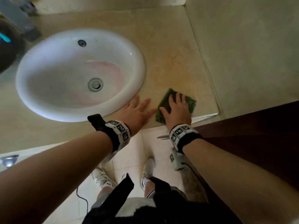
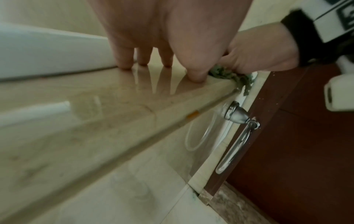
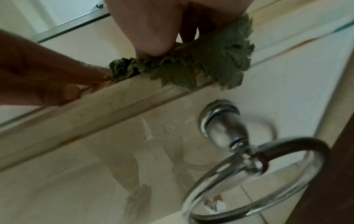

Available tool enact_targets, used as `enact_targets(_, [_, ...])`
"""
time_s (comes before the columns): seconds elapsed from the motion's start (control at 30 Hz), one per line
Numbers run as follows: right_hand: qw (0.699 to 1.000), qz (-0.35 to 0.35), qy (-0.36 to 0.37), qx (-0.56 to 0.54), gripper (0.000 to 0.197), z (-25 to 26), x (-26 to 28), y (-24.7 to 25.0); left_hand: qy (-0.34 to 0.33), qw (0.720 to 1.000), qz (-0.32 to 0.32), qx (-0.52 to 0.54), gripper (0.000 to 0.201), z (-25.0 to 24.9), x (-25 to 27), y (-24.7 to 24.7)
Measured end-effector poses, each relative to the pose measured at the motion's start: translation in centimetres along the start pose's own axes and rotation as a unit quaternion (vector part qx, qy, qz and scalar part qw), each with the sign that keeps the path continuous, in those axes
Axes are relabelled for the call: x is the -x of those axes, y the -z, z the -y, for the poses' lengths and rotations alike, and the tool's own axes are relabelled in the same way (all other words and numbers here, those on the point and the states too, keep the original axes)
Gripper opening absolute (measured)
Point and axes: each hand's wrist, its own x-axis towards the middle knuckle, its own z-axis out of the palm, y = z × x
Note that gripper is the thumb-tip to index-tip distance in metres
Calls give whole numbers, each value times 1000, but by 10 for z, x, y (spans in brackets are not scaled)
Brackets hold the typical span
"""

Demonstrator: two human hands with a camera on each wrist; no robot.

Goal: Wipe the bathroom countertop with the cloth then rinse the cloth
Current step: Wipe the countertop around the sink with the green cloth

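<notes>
At the far left, the round white ceramic sink basin [image 1: 77,73] sits sunk into the beige polished stone countertop [image 1: 169,50], its metal drain [image 1: 95,84] dry-looking and a faint pink stain across the bowl. Just right of the basin rim, the left hand [image 1: 137,110] lies flat on the stone with fingers straight and spread, holding nothing; the left wrist view shows its fingertips [image 2: 124,63] pressed on the glossy surface. Right beside it, touching at the thumb, the right hand [image 1: 177,109] presses down flat on the crumpled green fabric cloth [image 1: 191,102], fingers extended over it rather than curled round it. The cloth sits at the counter's front edge near the right corner, and one frayed part hangs over the lip [image 3: 191,78]. Below that edge a chrome towel ring [image 3: 254,166] hangs on the tiled front, beside the dark brown wooden door [image 1: 250,135].

The likely slip: with only flat pressure and the cloth overhanging, a stroke toward the body could drag it off the edge onto the floor. Most of the counter further back looks unwiped, and rinsing is not yet begun.
</notes>
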Motion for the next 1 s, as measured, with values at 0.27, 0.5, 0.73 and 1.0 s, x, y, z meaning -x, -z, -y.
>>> enact_targets(0.27, [994, -19, -105, -26, 73, -88, -27, 29, 16, 1000, 3, 18, 55, 0, -4, -3])
enact_targets(0.5, [1000, 2, -7, 16, 72, -35, -74, 26, 7, 1000, 6, 14, 55, 1, -6, -3])
enact_targets(0.73, [988, 53, 138, 48, 69, 7, -26, 8, -25, 999, 35, -11, 58, 6, -5, 4])
enact_targets(1.0, [994, 12, -108, 0, 70, -70, -22, 23, -29, 999, 12, -6, 75, 7, -8, 5])
